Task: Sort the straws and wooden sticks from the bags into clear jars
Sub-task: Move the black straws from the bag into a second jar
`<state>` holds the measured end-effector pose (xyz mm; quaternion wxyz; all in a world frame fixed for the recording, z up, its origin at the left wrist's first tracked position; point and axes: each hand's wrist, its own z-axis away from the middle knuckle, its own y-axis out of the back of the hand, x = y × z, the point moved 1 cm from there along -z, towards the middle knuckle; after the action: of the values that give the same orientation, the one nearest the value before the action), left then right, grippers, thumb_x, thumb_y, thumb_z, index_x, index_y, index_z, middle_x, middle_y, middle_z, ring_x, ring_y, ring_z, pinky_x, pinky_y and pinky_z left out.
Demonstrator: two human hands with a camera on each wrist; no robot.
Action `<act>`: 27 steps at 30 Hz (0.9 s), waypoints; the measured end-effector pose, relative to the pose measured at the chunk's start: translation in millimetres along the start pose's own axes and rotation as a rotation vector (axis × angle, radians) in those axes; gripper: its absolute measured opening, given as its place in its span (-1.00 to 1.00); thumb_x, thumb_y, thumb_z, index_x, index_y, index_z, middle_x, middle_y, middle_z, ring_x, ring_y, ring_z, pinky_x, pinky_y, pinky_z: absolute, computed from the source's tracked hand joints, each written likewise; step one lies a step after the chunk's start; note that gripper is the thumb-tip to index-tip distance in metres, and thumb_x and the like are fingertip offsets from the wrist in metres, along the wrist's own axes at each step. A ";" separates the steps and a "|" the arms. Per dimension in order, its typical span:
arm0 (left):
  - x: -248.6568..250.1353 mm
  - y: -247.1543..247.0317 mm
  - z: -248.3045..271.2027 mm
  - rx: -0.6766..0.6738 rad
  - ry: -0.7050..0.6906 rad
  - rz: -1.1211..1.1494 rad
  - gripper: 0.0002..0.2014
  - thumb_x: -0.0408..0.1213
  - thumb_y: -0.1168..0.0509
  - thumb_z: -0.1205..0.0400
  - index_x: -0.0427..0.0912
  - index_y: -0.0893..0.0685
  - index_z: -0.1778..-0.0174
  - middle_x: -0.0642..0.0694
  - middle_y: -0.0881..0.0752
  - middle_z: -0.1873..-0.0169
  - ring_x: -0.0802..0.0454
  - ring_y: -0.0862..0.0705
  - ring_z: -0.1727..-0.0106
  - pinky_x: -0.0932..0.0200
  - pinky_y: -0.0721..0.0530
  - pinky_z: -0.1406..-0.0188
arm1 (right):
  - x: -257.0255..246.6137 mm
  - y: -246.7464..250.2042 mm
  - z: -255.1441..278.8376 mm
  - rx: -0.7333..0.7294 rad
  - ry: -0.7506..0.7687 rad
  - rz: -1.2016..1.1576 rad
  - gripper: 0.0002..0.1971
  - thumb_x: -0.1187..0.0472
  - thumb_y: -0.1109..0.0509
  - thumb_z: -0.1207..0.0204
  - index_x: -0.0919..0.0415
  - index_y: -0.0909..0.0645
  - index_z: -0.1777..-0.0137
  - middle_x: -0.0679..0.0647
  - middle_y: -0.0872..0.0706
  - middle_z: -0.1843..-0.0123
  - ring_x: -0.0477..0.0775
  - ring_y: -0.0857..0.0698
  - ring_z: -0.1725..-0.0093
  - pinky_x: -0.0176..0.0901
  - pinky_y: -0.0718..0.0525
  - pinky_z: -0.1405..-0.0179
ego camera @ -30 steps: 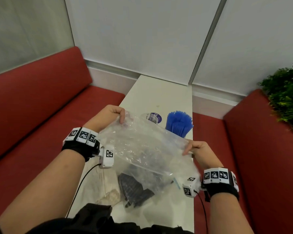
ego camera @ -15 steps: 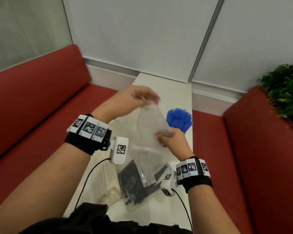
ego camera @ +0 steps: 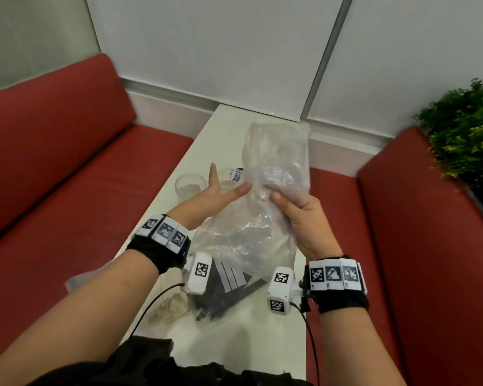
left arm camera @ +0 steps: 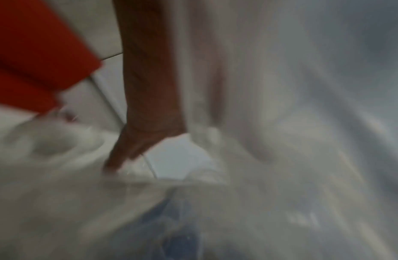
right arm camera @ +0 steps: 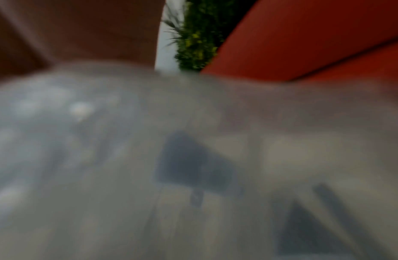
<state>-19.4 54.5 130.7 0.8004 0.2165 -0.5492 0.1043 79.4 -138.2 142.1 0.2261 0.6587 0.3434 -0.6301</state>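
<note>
A crumpled clear plastic bag stands upright over the white table, with dark straws in its lower end near the table's front. My right hand grips the bag at its middle. My left hand is just left of the bag, fingers straight and spread, holding nothing. Two clear jars stand behind the left hand; the right one carries a blue label. Both wrist views are blurred and filled with the bag's plastic.
Red bench seats flank the table on both sides. A green plant sits at the far right. A second small bag with pale contents lies at the table's front left, under my left forearm.
My left hand has let go of the bag's top and dropped to the left with fingers spread. My right hand has raised the bag upright, and it now hides the blue straws.
</note>
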 end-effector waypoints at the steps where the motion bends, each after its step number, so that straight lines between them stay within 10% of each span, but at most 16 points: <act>1: -9.0 -2.8 -3.7 -0.194 0.103 0.220 0.27 0.53 -0.41 -0.24 0.13 0.15 -0.73 -0.13 -0.18 -0.69 -0.05 -0.30 -0.60 -0.16 -0.52 -0.43 | 6.5 11.9 4.4 -0.007 -0.036 -0.102 -0.70 0.14 -0.53 -0.59 0.15 -0.78 -0.30 0.18 -0.81 -0.27 0.17 -0.78 -0.29 -0.09 -0.76 -0.18; 4: -28.3 -28.3 -6.8 -0.719 0.232 0.786 -0.29 0.16 -0.29 -0.63 -0.22 -0.37 -0.59 -0.28 -0.49 -0.49 -0.25 -0.39 -0.55 -0.28 -0.31 -0.59 | 35.5 44.3 19.2 0.028 -0.157 -0.295 -0.48 0.04 -0.58 -0.53 0.28 -0.67 -0.42 0.32 -0.72 -0.39 0.29 -0.73 -0.35 0.06 -0.76 -0.20; 12: -109.4 -86.8 -22.5 -0.405 0.136 0.244 -0.88 -0.34 -0.45 -0.61 -0.30 -0.65 0.15 -0.12 -0.74 0.27 0.05 -0.71 0.25 0.16 -0.68 0.23 | 132.6 127.3 86.6 0.409 -0.548 0.247 -0.58 0.08 -0.65 -0.45 0.30 -0.76 -0.22 0.19 -0.87 -0.03 0.07 -0.87 0.02 -0.09 -0.79 -0.01; 16: -163.4 -132.6 -24.7 -0.383 0.033 -0.426 -0.74 -0.11 -0.26 -0.73 -0.18 -0.57 0.21 -0.11 -0.62 0.26 -0.03 -0.61 0.15 0.11 -0.52 0.11 | 176.5 115.0 110.3 0.638 -0.724 0.941 -0.22 0.00 -0.51 -0.56 0.04 -0.21 -0.70 0.28 -0.45 -0.61 0.34 -0.50 -0.52 0.21 -0.51 -0.43; 21: -171.6 -162.3 -29.5 -0.459 -0.033 -0.562 -0.57 -0.10 0.03 -0.83 -0.31 -0.65 -0.26 -0.27 -0.66 -0.29 -0.17 -0.62 -0.32 0.13 -0.49 -0.28 | 219.1 62.0 107.9 -0.147 -0.463 1.304 -0.16 -0.57 0.09 -0.53 -0.37 0.35 -0.72 -0.08 0.32 -0.81 0.25 0.31 -0.77 0.40 0.15 -0.69; 27: -190.3 -169.2 -32.9 -0.309 -0.227 -0.926 -0.60 -0.15 -0.15 -0.70 -0.31 -0.53 -0.37 -0.26 -0.55 -0.28 -0.27 -0.52 -0.33 -0.06 -0.49 -0.29 | 256.0 91.5 135.6 -0.243 -0.815 1.394 0.09 -0.60 -0.03 -0.49 -0.06 0.47 -0.74 0.07 0.50 -0.76 0.43 0.44 -0.71 0.45 0.23 -0.70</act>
<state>5.1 -66.5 -94.4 0.7204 0.3267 -0.4882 -0.3687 47.7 -255.0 -136.5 0.7432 0.4110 -0.1884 -0.4933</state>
